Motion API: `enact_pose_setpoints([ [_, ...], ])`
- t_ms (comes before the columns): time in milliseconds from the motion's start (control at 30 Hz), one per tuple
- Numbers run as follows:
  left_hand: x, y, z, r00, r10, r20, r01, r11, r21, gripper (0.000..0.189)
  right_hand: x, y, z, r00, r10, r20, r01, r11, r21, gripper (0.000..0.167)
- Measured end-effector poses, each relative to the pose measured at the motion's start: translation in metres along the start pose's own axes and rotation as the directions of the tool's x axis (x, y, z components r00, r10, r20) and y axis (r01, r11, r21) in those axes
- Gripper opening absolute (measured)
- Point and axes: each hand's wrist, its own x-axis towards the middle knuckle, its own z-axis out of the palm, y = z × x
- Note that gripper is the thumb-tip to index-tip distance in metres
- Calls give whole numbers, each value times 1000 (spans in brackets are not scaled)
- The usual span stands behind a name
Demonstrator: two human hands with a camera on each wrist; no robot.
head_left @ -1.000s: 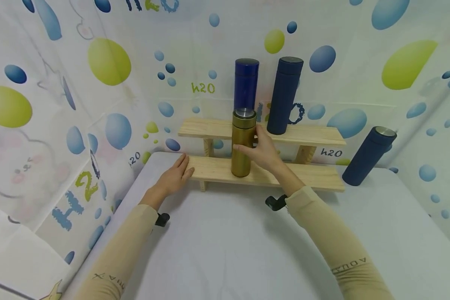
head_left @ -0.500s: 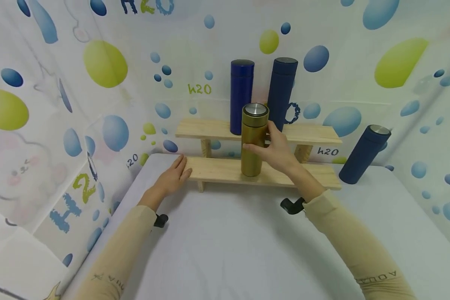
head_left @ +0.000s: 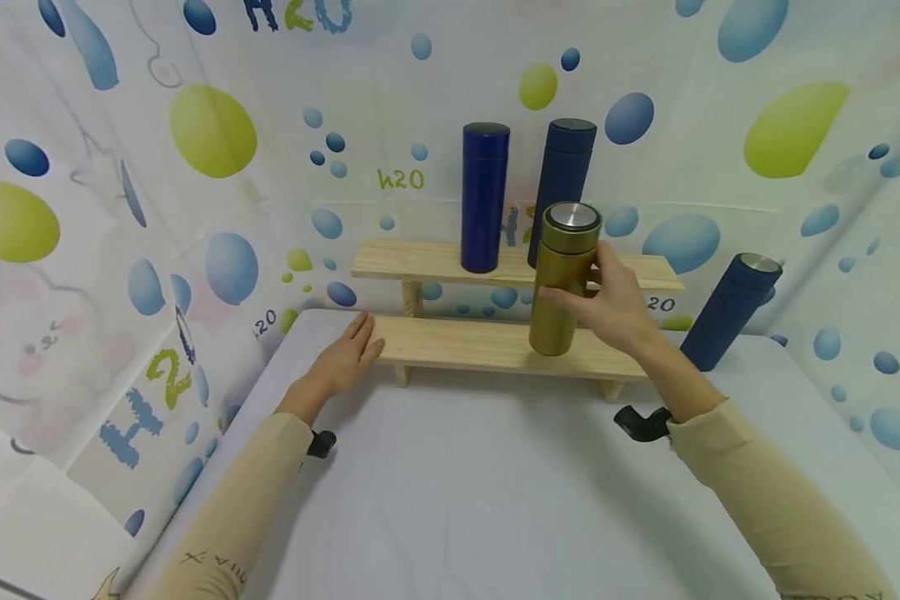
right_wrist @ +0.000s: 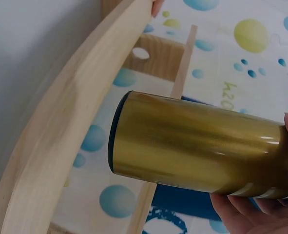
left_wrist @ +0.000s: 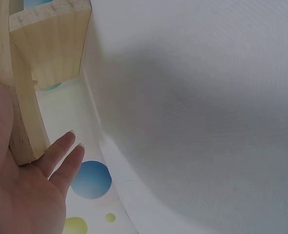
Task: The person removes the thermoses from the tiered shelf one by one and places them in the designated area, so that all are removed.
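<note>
A gold thermos bottle (head_left: 558,283) with a steel-topped lid is gripped by my right hand (head_left: 615,300), thumb on its near side. It stands nearly upright over the right part of the lower board (head_left: 457,342) of a two-tier wooden shelf. In the right wrist view, a small gap seems to lie between the bottle's dark base and that board. My left hand (head_left: 341,358) rests against the left end of the lower board. The left wrist view shows its fingers (left_wrist: 66,168) extended past the board's end.
On the upper board (head_left: 412,258) stand a glossy blue bottle (head_left: 484,200) and a dark blue bottle (head_left: 566,162), partly hidden by the gold one. Another dark blue bottle (head_left: 727,312) stands on the white-covered table (head_left: 450,483) to the shelf's right. A patterned sheet hangs behind.
My right hand has moved the gold thermos bottle to the right, from before the glossy blue bottle to before the dark blue one. The left hand has stayed at the board's end.
</note>
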Motion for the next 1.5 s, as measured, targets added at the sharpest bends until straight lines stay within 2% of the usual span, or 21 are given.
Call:
enact_pose_setpoints([
  [267, 0, 1, 0, 1000, -4, -3, 4, 1000, -2, 70, -12, 11, -32, 998, -7, -55, 5, 999, -34, 78],
  [600, -2, -1, 1, 1000, -7, 4, 7, 1000, -5, 71, -31, 37, -65, 992, 55, -112, -75, 980, -182, 83],
  [1000, 1, 0, -1, 1000, 1, 13, 0, 1000, -8, 73, -54, 72, -104, 975, 95, -203, -150, 950, -275, 84],
  [1267, 2, 0, -2, 1000, -6, 19, 7, 1000, -12, 73, -70, 90, -134, 959, 169, -228, -230, 932, -279, 88],
  [1400, 2, 0, -2, 1000, -7, 18, 7, 1000, -7, 73, -76, 100, -144, 951, 200, -236, -259, 931, -257, 89],
  [1500, 2, 1, -1, 1000, -6, 20, 7, 1000, -10, 72, -81, 109, -150, 940, 240, -245, -301, 918, -258, 91],
])
